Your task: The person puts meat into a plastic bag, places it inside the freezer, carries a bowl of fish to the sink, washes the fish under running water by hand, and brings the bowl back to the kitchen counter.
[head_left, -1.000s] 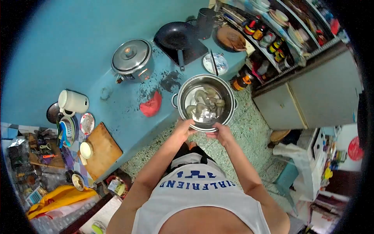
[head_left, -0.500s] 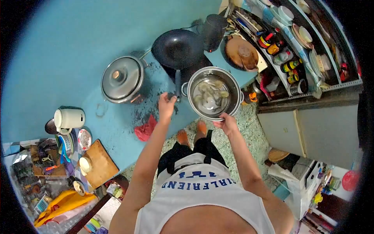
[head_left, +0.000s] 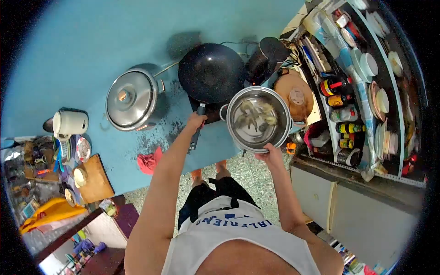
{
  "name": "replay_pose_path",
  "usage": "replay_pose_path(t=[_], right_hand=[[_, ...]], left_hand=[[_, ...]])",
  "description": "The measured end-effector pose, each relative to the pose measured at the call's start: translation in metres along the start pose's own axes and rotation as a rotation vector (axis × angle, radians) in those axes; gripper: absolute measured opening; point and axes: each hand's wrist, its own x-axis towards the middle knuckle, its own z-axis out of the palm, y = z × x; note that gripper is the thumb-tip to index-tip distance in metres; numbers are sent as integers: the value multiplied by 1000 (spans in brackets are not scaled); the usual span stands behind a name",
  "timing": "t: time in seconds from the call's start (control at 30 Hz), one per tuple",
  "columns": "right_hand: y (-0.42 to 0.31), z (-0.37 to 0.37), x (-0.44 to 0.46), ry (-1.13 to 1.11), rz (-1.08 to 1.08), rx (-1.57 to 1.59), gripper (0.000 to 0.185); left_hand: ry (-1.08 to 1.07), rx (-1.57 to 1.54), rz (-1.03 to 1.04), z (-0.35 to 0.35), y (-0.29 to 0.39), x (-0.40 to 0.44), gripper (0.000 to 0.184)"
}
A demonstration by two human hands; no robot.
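My left hand [head_left: 197,121] is closed around the handle of a black wok [head_left: 211,73], which sits at the counter's edge over a dark stove top [head_left: 215,112]. My right hand [head_left: 271,156] grips the near rim of a steel pot [head_left: 237,140]. Inside that pot lie pale, greenish-brown pieces of food [head_left: 256,117] that I cannot identify, with what looks like liquid. The pot is just right of the wok, in front of a round wooden chopping board [head_left: 293,94]. My right fingers are partly hidden beneath the rim.
A large lidded steel pot [head_left: 130,101] stands left of the wok. Nearer is a red cloth [head_left: 149,161]. A cream kettle [head_left: 70,123] and a wooden board [head_left: 98,181] are at the left. Shelves with bottles [head_left: 341,101] and dishes rise at the right; a black canister [head_left: 266,62] stands behind.
My left hand has closed on the wok's handle, having been open beside it. The view has shifted. My right hand still holds the steel pot.
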Motion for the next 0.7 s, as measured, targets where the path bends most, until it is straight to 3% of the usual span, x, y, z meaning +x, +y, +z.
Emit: replay_pose_path(t=[0.13, 0.33, 0.4, 0.67, 0.7], right_hand=[[-9, -13, 16, -12, -51, -4, 26], [-27, -7, 23, -132, 26, 7, 24], [-29, 3, 29, -49, 49, -9, 24], [-39, 71, 78, -174, 41, -40, 26], [-28, 64, 115, -253, 82, -91, 29]], left_hand=[[-112, 142, 100, -12, -27, -9, 17], [-51, 270, 86, -52, -54, -91, 16], [-13, 311, 93, -64, -66, -120, 18], [-29, 215, -144, -95, -117, -215, 15], [-28, 214, -145, -96, -122, -224, 15]])
